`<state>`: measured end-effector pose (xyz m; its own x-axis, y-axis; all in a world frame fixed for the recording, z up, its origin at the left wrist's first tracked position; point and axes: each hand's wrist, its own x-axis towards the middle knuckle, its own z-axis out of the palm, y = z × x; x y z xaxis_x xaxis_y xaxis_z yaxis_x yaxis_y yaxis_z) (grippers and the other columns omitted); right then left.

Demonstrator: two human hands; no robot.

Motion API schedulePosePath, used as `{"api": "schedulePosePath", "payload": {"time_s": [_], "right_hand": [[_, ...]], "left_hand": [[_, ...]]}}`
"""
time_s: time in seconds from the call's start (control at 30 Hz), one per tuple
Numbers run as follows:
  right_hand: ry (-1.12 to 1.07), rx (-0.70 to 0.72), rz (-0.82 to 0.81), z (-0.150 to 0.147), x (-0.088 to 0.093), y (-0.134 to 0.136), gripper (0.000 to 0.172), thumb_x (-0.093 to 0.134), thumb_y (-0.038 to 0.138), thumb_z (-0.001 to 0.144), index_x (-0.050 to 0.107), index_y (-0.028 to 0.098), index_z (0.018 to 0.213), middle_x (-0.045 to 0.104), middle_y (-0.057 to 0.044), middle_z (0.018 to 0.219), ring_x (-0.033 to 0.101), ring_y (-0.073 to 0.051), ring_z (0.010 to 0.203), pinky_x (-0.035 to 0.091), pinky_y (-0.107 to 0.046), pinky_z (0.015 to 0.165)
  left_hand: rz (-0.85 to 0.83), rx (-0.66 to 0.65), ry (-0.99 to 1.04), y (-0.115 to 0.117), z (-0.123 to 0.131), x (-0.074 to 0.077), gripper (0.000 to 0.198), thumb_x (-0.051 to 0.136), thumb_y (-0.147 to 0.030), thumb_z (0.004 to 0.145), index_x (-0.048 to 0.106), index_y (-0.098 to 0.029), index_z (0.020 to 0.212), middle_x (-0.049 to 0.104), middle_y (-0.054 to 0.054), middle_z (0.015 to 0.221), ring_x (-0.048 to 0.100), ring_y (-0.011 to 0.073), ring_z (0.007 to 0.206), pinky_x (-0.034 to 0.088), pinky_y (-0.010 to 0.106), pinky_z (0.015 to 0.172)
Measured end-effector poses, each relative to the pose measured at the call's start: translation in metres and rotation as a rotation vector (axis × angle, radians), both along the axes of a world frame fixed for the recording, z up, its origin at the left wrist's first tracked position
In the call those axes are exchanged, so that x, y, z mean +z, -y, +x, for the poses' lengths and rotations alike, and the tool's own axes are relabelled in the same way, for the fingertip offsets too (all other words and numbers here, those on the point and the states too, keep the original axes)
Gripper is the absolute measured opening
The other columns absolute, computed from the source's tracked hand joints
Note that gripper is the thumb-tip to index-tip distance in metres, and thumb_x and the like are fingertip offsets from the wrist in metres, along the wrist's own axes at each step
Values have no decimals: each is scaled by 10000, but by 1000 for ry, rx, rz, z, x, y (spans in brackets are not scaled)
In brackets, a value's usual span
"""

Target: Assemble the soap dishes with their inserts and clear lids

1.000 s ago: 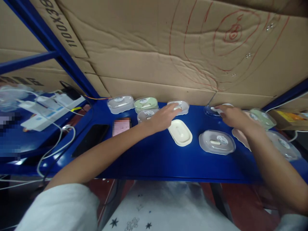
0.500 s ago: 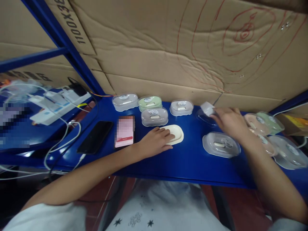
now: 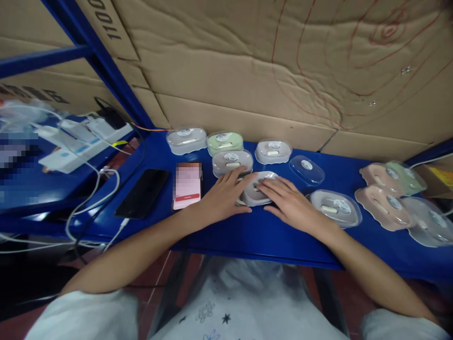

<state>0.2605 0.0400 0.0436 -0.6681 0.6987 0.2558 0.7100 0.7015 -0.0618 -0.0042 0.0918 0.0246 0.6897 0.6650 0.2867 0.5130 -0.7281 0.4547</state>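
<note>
Between my hands lies an oval grey plastic soap box [image 3: 257, 191], flat on the blue table. A cream edge shows under its left side. My left hand [image 3: 226, 196] grips its left end, thumb near the front edge. My right hand [image 3: 288, 203] rests on its right end, fingers over the top and thumb at the front. Part of the box is hidden by my fingers. Just behind it stands a mauve-grey soap box [image 3: 232, 163] with a clear lid. A loose clear lid [image 3: 307, 170] with a round sticker lies to the right.
Along the back stand more lidded boxes, among them a green box [image 3: 225, 142] and a pale box [image 3: 273, 150]. On the right are a grey box [image 3: 336, 208] and peach boxes [image 3: 384, 208]. Phones [image 3: 142, 193] and a power strip [image 3: 85, 148] lie left; cardboard [image 3: 219, 80] stands behind.
My right hand has come left from beside the loose lid, where it held a small pale piece. The cream oval base under my left hand is now mostly covered by the grey box.
</note>
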Motion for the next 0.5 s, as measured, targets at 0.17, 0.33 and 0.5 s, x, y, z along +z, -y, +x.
{"api": "schedulePosePath", "payload": {"time_s": [0.17, 0.33, 0.5], "right_hand": [[-22, 5, -18, 0, 3, 1, 393, 487, 234, 1115, 616, 234, 1486, 690, -95, 1464, 633, -250, 1371, 473, -493, 1160], [-55, 54, -7, -4, 2, 1, 383, 495, 218, 1111, 644, 189, 1463, 691, -110, 1462, 651, -251, 1356, 492, -482, 1166], [-73, 133, -42, 8, 1, -3, 376, 508, 202, 1105, 657, 228, 1450, 710, -81, 1440, 667, -224, 1346, 488, -481, 1199]], "left_hand": [[-81, -10, 36, 2, 2, -2, 1039, 920, -333, 826, 316, -311, 1672, 329, 169, 1698, 345, 385, 1602, 364, 583, 1293], [18, 9, -123, 5, 5, -1, 718, 857, -417, 890, 577, -241, 1526, 344, 177, 1723, 376, 428, 1580, 365, 610, 1276], [123, -29, -208, 12, 6, -1, 639, 766, -387, 965, 564, -192, 1539, 304, 175, 1757, 402, 394, 1575, 378, 547, 1280]]}}
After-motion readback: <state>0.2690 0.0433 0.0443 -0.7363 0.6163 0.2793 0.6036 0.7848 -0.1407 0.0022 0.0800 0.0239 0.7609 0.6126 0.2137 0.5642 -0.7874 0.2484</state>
